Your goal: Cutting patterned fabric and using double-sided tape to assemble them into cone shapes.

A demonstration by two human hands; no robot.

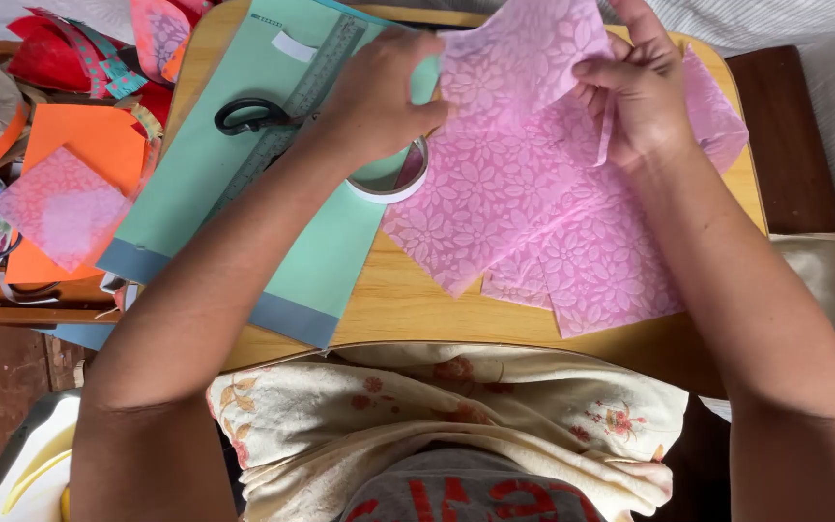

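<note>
A sheet of pink flower-patterned paper [524, 58] is lifted above the wooden table [408, 300]. My left hand [374, 92] pinches its left edge and my right hand [635, 92] grips its right edge, fingers curled over a fold. Under them lie more pink patterned sheets [533, 232], spread across the table's right half. A roll of tape [393, 179] sits just below my left hand, partly hidden by my wrist.
Mint green paper sheets [234, 164] cover the table's left half, with black-handled scissors [253, 116] and a metal ruler [321, 72] on them. To the left lie orange paper [89, 145], a small pink square [60, 208] and scraps. A floral cloth [417, 416] covers my lap.
</note>
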